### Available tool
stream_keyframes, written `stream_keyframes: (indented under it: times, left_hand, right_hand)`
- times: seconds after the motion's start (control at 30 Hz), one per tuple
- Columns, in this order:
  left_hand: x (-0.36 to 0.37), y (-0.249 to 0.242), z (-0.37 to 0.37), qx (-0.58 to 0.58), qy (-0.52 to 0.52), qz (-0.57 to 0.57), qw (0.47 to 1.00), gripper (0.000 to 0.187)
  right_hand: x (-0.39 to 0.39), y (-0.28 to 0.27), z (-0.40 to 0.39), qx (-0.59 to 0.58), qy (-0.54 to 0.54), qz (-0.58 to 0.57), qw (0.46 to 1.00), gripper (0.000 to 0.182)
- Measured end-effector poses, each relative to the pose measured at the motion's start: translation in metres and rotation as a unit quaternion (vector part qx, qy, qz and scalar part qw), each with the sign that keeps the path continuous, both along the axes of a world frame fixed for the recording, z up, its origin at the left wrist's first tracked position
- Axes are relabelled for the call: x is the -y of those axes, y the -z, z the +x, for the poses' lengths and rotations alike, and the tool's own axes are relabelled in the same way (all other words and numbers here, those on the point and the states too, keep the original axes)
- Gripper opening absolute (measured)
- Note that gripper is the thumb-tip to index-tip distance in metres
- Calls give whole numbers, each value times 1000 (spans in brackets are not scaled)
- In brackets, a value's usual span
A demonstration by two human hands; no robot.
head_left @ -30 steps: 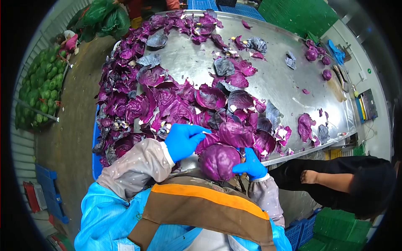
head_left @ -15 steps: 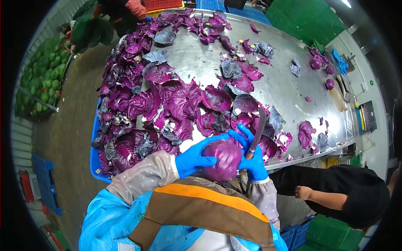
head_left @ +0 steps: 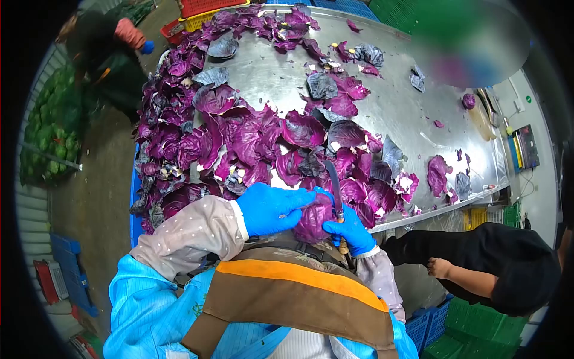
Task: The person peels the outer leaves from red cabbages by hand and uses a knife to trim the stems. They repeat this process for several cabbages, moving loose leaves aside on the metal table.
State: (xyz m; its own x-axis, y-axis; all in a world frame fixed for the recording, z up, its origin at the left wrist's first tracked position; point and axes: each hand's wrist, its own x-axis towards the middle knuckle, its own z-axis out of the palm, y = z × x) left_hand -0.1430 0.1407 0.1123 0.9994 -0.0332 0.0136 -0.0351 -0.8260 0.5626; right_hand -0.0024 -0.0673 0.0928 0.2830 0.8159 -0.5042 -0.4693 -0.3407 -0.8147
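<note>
Close in front of my body is a round red cabbage head (head_left: 314, 220), held between my two blue-gloved hands. My left hand (head_left: 269, 209) grips it from the left, index finger stretched across its top and the other fingers curled; the fingertips are partly hidden. The knife (head_left: 336, 194) is in my right hand (head_left: 354, 232), blade pointing up and away from me, wooden handle under the fingers. That same hand also steadies the cabbage's right side. Loose purple outer leaves (head_left: 305, 128) lie just beyond both hands.
A metal table (head_left: 263, 69) carries heaped leaves along its left side. More cabbages (head_left: 469, 101) lie at the far right. A person in black (head_left: 478, 269) stands at right, another person (head_left: 101, 60) at far left. Green produce in netting (head_left: 51, 131) stands at left.
My left hand has moved from the cabbage's side towards its top. The knife has swung more upright and left. The far co-worker has moved left, and a blurred round shape now covers the upper right.
</note>
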Motion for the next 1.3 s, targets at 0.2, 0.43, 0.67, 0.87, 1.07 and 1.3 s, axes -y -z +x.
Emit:
stream_keyframes:
  times: [0.2, 0.43, 0.67, 0.87, 1.07, 1.3]
  left_hand:
    - [-38, 79, 21, 13, -283, 23, 959, 43]
    - [0, 73, 13, 69, -90, -557, 823, 90]
    - [17, 92, 8, -272, -196, -700, 631, 81]
    - [36, 53, 35, -107, -144, -581, 794, 58]
    - [59, 48, 71, -188, -160, -609, 754, 40]
    - [59, 98, 42, -210, -278, -655, 671, 40]
  right_hand:
    - [4, 5, -2, -17, 24, 94, 995, 96]
    - [2, 17, 11, -25, -35, 238, 970, 108]
    - [-2, 60, 0, 299, 72, 194, 931, 94]
    - [39, 55, -1, -142, 276, 57, 949, 48]
    - [104, 14, 68, -282, 374, 193, 862, 55]
    - [155, 26, 232, -222, 501, 198, 813, 56]
